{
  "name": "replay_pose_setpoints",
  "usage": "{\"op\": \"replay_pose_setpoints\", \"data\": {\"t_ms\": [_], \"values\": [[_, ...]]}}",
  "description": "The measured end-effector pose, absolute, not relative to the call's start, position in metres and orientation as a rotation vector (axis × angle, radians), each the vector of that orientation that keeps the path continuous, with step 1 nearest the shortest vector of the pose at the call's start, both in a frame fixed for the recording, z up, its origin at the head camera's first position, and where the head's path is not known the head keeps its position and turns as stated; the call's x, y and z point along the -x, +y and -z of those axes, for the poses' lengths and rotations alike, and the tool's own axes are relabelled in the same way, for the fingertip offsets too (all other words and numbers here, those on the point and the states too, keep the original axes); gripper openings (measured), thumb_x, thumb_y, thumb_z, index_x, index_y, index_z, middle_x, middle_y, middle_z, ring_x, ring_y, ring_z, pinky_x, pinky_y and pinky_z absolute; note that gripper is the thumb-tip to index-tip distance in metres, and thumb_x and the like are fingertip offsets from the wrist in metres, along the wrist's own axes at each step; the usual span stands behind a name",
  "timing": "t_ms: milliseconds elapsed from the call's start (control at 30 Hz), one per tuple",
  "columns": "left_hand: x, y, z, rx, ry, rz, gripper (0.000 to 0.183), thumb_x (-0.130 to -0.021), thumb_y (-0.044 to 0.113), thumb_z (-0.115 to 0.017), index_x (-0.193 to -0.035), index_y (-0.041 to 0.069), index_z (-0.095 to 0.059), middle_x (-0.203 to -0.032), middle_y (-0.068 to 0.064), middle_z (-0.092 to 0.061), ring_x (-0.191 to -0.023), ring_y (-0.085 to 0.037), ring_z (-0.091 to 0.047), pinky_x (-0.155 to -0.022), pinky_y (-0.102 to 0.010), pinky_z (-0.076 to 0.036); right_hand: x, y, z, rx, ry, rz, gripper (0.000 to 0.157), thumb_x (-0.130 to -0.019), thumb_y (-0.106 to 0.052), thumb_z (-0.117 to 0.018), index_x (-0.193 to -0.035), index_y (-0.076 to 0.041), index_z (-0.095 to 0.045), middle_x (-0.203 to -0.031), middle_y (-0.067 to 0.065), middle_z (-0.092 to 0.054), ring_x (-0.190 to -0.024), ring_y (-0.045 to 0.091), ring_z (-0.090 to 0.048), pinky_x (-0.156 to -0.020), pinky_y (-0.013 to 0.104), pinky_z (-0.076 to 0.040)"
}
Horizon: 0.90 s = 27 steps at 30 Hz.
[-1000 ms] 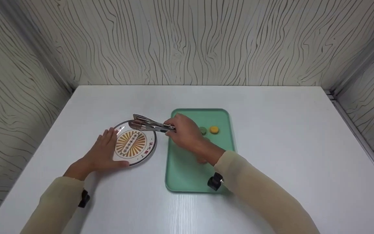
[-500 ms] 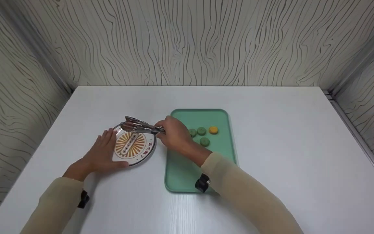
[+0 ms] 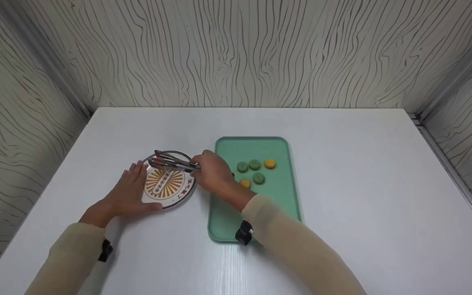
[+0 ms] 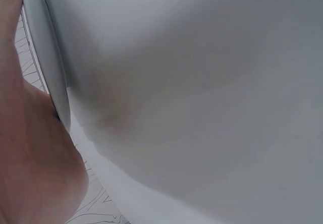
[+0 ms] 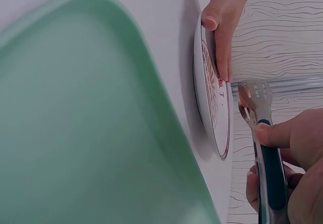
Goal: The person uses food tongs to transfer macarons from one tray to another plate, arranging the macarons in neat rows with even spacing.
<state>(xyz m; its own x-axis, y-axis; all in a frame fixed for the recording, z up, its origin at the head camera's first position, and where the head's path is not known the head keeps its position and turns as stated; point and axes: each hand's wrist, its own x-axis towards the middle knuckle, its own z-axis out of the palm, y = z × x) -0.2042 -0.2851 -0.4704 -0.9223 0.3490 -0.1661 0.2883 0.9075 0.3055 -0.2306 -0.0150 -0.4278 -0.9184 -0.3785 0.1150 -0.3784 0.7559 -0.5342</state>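
My right hand (image 3: pixel 213 171) grips a pair of metal tongs (image 5: pixel 274 176) with a dark green handle. The slotted heads point left and hang over the far part of a round white plate (image 3: pixel 174 198), above its surface. A reddish-brown patch shows between the tong heads; I cannot tell whether it is a held piece or a reflection. My left hand (image 3: pixel 127 191) rests against the plate's left rim, fingers straight and thumb spread along the near edge. The plate has an orange sunburst print and red lettering. In the left wrist view, the plate (image 4: pixel 48 47) is edge-on beside the hand.
A green tray (image 3: pixel 228 225) lies right of the plate, partly under my right forearm. On it are several small round pieces like cookies, including a green one (image 3: pixel 242 166), a yellow one (image 3: pixel 269 163) and another yellow one (image 3: pixel 245 183). Patterned walls (image 3: pixel 236 53) surround the white table (image 3: pixel 355 184).
My right hand has moved left with the tongs, from over the tray until their heads are farther over the plate. More pieces on the tray have come into view. The left hand has stayed put.
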Motion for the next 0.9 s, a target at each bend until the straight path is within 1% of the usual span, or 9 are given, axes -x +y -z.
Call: {"op": "replay_pose_setpoints", "data": {"t_ms": [267, 467, 700, 900], "values": [[0.204, -0.286, 0.47, -0.488, 2.854, -0.416, 0.132, -0.08, 0.072, -0.069, -0.155, -0.017, -0.006, -0.164, -0.034, 0.001, -0.152, -0.051, 0.003, -0.122, -0.063, -0.005, 0.23, -0.023, 0.432, 0.618, 2.957, 0.819, 0.021, -0.091, -0.011, -0.072, -0.111, -0.011, -0.079, -0.1, 0.005, -0.069, -0.097, 0.019, -0.063, -0.083, 0.033, -0.053], [0.203, -0.286, 0.469, -0.507, 2.862, -0.415, 0.131, -0.08, 0.071, -0.069, -0.155, -0.017, -0.007, -0.164, -0.035, -0.001, -0.152, -0.051, 0.001, -0.122, -0.063, -0.006, 0.23, -0.028, 0.437, 0.64, 2.966, 0.742, 0.02, -0.09, -0.008, -0.069, -0.107, -0.011, -0.08, -0.098, 0.005, -0.071, -0.095, 0.019, -0.065, -0.082, 0.033, -0.054], [0.204, -0.285, 0.47, -0.512, 2.852, -0.421, 0.131, -0.08, 0.071, -0.069, -0.155, -0.017, -0.007, -0.164, -0.034, -0.001, -0.152, -0.051, 0.002, -0.121, -0.063, -0.005, 0.232, -0.032, 0.438, 0.598, 2.947, 0.756, 0.02, -0.093, -0.007, -0.068, -0.108, -0.01, -0.079, -0.101, 0.006, -0.071, -0.098, 0.02, -0.065, -0.087, 0.035, -0.054], [0.205, -0.286, 0.47, -0.513, 2.852, -0.429, 0.131, -0.08, 0.07, -0.07, -0.155, -0.018, -0.007, -0.164, -0.035, -0.001, -0.152, -0.052, 0.002, -0.121, -0.063, -0.005, 0.236, -0.034, 0.44, 0.58, 2.957, 0.776, 0.018, -0.091, -0.007, -0.069, -0.104, -0.011, -0.08, -0.096, 0.005, -0.072, -0.095, 0.02, -0.066, -0.083, 0.035, -0.055]]}}
